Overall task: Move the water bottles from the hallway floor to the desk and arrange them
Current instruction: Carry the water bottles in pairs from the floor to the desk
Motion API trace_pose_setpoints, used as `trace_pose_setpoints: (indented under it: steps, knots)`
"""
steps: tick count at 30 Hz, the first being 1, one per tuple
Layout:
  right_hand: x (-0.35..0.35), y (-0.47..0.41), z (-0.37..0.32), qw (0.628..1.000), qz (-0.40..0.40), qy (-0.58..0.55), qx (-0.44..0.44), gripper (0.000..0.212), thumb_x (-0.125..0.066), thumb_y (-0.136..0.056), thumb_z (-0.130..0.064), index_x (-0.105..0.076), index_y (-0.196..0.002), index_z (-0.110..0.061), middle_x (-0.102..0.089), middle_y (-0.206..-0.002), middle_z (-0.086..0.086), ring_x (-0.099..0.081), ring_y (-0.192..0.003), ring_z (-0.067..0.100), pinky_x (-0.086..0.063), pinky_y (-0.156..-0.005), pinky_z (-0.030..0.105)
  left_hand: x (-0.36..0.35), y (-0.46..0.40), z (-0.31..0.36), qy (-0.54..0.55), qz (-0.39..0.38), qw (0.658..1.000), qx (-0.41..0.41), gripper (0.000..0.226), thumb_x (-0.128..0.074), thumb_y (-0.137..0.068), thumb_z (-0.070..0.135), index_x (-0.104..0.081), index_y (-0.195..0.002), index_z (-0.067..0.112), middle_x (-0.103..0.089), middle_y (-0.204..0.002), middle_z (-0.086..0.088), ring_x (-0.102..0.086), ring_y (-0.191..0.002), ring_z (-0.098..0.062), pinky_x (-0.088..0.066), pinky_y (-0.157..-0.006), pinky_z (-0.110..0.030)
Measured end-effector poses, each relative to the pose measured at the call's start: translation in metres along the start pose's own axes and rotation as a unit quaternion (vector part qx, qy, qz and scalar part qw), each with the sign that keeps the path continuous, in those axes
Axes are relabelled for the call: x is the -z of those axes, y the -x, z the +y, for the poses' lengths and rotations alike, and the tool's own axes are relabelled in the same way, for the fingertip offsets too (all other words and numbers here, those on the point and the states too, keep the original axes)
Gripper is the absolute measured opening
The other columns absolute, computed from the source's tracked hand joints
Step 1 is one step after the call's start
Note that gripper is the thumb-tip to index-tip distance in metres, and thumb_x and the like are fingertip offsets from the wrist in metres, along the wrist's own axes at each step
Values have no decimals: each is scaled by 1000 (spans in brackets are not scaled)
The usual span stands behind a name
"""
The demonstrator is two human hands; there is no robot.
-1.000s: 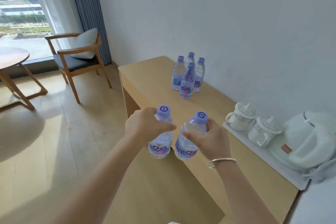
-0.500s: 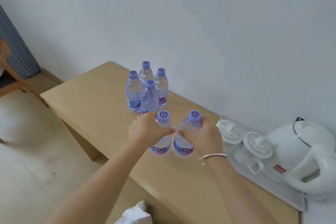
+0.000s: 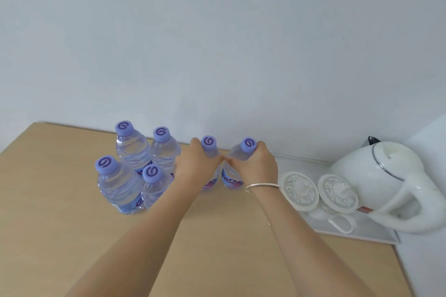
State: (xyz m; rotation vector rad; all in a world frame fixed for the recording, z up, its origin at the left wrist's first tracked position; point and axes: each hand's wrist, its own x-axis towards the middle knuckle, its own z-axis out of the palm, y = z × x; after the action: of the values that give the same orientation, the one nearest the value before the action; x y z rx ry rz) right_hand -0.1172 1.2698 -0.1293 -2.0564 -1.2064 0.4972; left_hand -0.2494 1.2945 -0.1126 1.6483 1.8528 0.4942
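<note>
Left hand is wrapped round the neck & shoulder of a purple-capped water bottle; right hand grips a 2nd bottle the same way, silver bangle on that wrist. Thumb tips of both hands nearly meet btwn the 2 bottles. Both bottles stand at the back of the light wood bench, near the wall, bases at or just above the surface, can't tell which; right one tilts slightly.

Just left of them, 4 more bottles stand upright in a tight cluster, caps purple w/ a swirl mark.

To the right, a white tray carries 2 lidded white cups & a white electric kettle.
</note>
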Motion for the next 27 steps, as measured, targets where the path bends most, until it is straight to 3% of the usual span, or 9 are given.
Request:
trace_pose_setpoints:
  steps: [6,8,10,12,15,17,20,23,27]
  knots:
    - [-16,-2,6,1000,21,5,-10,55,-76,-56,-53,-47,-87,-19,-53,-83,-4,-54,-74,21,-39,-59,29,-5,-6,-7,-14,-6,999,-31,66,-64,-72,65,-38,-95,9,-50,-83,-2,-54,-82,-29,-40,-66,-34]
    - [-20,3,9,1000,5,13,10,55,-73,-62,-47,-49,-101,-17,-52,-92,0,-57,-87,25,-48,-69,36,-9,-1,-11,-10,-24,999,-26,69,-61,-74,64,-42,-103,4,-52,-89,-4,-55,-86,-28,-41,-68,-34]
    - [-19,12,14,999,-39,5,22,70,-71,-67,-43,-43,-126,-16,-50,-110,4,-52,-103,24,-48,-82,39,-10,6,-16,-22,-60,998,-2,70,-57,-76,63,-45,-106,1,-52,-84,-4,-54,-80,-25,-38,-64,-32]
    - [-13,27,21,997,-59,-24,31,71,-71,-72,-36,-37,-132,-19,-49,-116,2,-50,-106,22,-46,-81,29,-13,15,-20,-96,-123,988,-3,61,-49,-80,66,-53,-86,5,-52,-68,-3,-54,-66,-22,-37,-55,-29]
    - [2,67,40,995,-82,-40,39,59,-65,-79,-16,-41,-132,-23,-52,-116,-1,-51,-105,21,-36,-77,12,-22,35,-15,-202,-244,947,-46,51,-40,-89,58,-46,-67,13,-52,-60,-2,-58,-55,-20,-44,-56,-26]
    - [16,98,56,993,-104,-30,34,54,-60,-83,-9,-44,-134,-13,-52,-125,3,-52,-110,19,-34,-84,12,-34,52,-5,-223,-291,927,-75,48,-42,-89,54,-54,-75,9,-56,-59,-1,-58,-48,-16,-44,-54,-23]
    - [46,144,82,995,-92,-42,4,29,-58,-82,-9,-61,-111,-10,-64,-108,3,-60,-97,17,-43,-83,21,-57,87,15,-262,-344,890,-148,49,-44,-86,52,-56,-60,12,-58,-46,2,-49,-35,-7,-37,-46,-21]
    - [85,186,112,994,-61,-65,-60,13,-56,-80,-10,-63,-90,-11,-61,-79,-6,-56,-76,12,-43,-70,25,-89,132,39,-267,-409,845,-218,42,-48,-86,46,-51,-61,12,-54,-57,0,-47,-48,-12,-34,-49,-24]
    - [144,243,161,991,-19,-57,-118,12,-56,-83,-12,-62,-94,-10,-58,-76,-8,-53,-73,11,-38,-64,14,-129,212,72,-293,-438,789,-315,42,-49,-87,43,-48,-62,10,-46,-64,-1,-44,-61,-18,-33,-53,-28]
